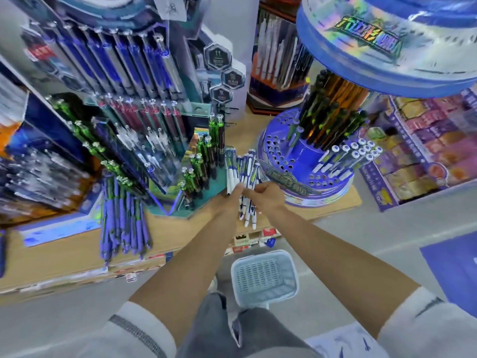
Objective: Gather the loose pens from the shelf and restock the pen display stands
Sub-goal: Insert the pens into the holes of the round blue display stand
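Your left hand (227,200) and right hand (268,196) pinched a white-and-blue pen bundle (243,167). A round blue perforated display stand (274,151) stood just beside it, its lettering (290,181) too blurred to read.

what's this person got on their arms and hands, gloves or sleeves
No gloves, rings or watch show on the left hand or right hand. Both forearms are bare. The left sleeve is white with a grey ribbed stripe; the right sleeve is white with a thin dark line.

Both bare forearms reach from the lower frame up to its centre. There the left hand (227,198) and right hand (268,195) meet, fingers curled round a bunch of pens (245,169).
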Available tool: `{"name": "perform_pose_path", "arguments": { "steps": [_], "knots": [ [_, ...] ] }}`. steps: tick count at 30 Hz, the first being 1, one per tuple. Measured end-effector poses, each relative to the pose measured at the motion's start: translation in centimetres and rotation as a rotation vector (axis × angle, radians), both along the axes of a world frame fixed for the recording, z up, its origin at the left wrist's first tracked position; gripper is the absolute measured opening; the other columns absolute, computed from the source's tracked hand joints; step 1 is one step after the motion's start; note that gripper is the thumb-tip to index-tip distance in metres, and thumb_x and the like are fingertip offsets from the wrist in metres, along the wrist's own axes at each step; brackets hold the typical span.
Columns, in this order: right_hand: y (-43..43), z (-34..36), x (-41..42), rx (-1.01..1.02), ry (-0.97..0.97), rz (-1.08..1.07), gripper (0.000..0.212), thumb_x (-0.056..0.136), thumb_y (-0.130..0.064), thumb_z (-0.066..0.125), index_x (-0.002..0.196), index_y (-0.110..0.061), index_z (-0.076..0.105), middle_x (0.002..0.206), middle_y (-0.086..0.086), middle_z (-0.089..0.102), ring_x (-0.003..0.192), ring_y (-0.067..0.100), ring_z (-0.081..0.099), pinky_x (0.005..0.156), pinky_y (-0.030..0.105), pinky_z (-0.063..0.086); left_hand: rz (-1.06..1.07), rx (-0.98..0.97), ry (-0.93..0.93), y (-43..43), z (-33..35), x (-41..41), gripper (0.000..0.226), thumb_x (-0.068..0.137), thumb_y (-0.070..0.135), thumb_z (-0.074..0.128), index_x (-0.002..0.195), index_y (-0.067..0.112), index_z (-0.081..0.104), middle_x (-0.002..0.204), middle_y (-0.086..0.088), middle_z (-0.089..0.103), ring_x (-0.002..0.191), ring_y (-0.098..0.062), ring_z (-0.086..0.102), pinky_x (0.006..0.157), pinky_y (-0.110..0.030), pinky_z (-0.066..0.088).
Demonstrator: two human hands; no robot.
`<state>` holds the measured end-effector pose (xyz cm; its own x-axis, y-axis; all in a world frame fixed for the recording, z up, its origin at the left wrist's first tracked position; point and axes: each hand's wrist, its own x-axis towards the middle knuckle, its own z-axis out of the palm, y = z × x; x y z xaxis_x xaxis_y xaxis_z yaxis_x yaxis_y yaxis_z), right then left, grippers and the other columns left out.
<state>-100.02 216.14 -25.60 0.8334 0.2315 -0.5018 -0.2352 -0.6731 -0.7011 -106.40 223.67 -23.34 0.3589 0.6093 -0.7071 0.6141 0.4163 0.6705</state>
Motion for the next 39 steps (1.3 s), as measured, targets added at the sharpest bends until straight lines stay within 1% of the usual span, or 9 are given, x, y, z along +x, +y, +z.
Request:
{"name": "perform_pose_path", "arguments": {
  "steps": [3,7,12,18,22,26,32,35,39],
  "knots": [
    [0.0,-0.3,0.5,0.014,0.028,0.011,0.034,0.079,-0.037,0.074,0.064,-0.013,0.056,0.056,0.007,0.047,0.056,0.022,0.045,0.056,0.029,0.037,-0.130,0.009,0.074,0.5,-0.6,0.4,0.072,0.088,0.053,0.059,0.138,0.003,0.046,0.138,-0.014,0.053,0.122,-0.033,0.053,0.103,-0.041,0.043],
    [-0.4,-0.7,0.8,0.064,0.055,-0.038,0.017,0.081,-0.029,0.069,0.079,-0.013,0.064,0.070,0.004,0.061,0.069,0.022,0.057,0.074,0.039,0.053,-0.186,-0.030,0.074,0.8,-1.2,0.5,0.071,0.094,0.045,0.054,0.146,0.003,0.031,0.147,-0.016,0.041,0.130,-0.033,0.045,0.104,-0.040,0.040],
    [-0.8,-0.4,0.4,0.115,0.007,-0.019,0.011,0.089,-0.024,0.060,0.089,-0.014,0.058,0.076,0.001,0.058,0.070,0.018,0.054,0.069,0.032,0.046,-0.294,0.061,0.066,1.2,-1.2,-0.3,0.051,0.092,0.041,0.054,0.127,0.004,0.051,0.121,-0.011,0.058,0.105,-0.028,0.055,0.093,-0.037,0.045],
    [-1.2,-0.6,-0.1,0.159,-0.071,-0.004,0.013,0.092,-0.017,0.057,0.103,-0.009,0.059,0.080,0.002,0.060,0.071,0.017,0.054,0.066,0.027,0.043,-0.369,0.115,0.028,1.8,-1.9,-0.6,0.060,0.073,0.049,0.048,0.105,0.000,0.062,0.101,-0.019,0.067,0.093,-0.036,0.063,0.083,-0.042,0.052],
    [-1.7,-1.0,-0.1,0.165,-0.100,-0.006,0.018,0.093,-0.017,0.058,0.107,-0.007,0.062,0.081,-0.001,0.060,0.073,0.015,0.055,0.069,0.029,0.045,-0.364,0.065,-0.042,1.8,-1.4,-0.9,0.035,0.075,0.042,0.045,0.078,0.008,0.051,0.071,-0.010,0.055,0.064,-0.025,0.050,0.064,-0.036,0.040],
    [-1.8,-0.9,0.0,0.231,-0.080,-0.022,0.005,0.092,-0.013,0.059,0.096,-0.014,0.062,0.079,-0.001,0.061,0.075,0.019,0.058,0.076,0.040,0.052,-0.309,-0.033,-0.102,1.8,-1.0,-1.1,0.016,0.095,0.025,0.043,0.089,0.010,0.042,0.065,-0.004,0.047,0.053,-0.016,0.041,0.048,-0.027,0.035],
    [-1.9,-0.5,0.3,0.296,0.021,-0.039,0.009,0.091,-0.010,0.057,0.086,-0.016,0.057,0.078,0.004,0.057,0.071,0.020,0.054,0.076,0.045,0.053,-0.309,-0.022,-0.140,2.3,-1.7,-1.3,0.038,0.097,0.047,0.045,0.098,0.009,0.047,0.058,0.001,0.045,0.047,-0.014,0.042,0.046,-0.025,0.034],
    [-2.1,-0.4,0.5,0.321,0.055,-0.045,0.009,0.092,-0.009,0.058,0.086,-0.014,0.057,0.077,0.005,0.054,0.072,0.020,0.054,0.069,0.035,0.054,-0.313,-0.043,-0.181,2.4,-1.8,-1.7,0.037,0.099,0.043,0.044,0.105,0.007,0.049,0.057,0.003,0.041,0.047,-0.013,0.039,0.047,-0.026,0.033],
    [-2.1,-0.2,0.5,0.359,0.067,-0.036,0.002,0.093,-0.008,0.061,0.093,-0.008,0.059,0.074,0.001,0.055,0.069,0.016,0.055,0.060,0.020,0.053,-0.328,-0.029,-0.217,2.1,-1.8,-2.2,0.033,0.100,0.040,0.042,0.090,0.008,0.046,0.061,0.002,0.044,0.045,-0.011,0.040,0.043,-0.022,0.034]
  ]
}}
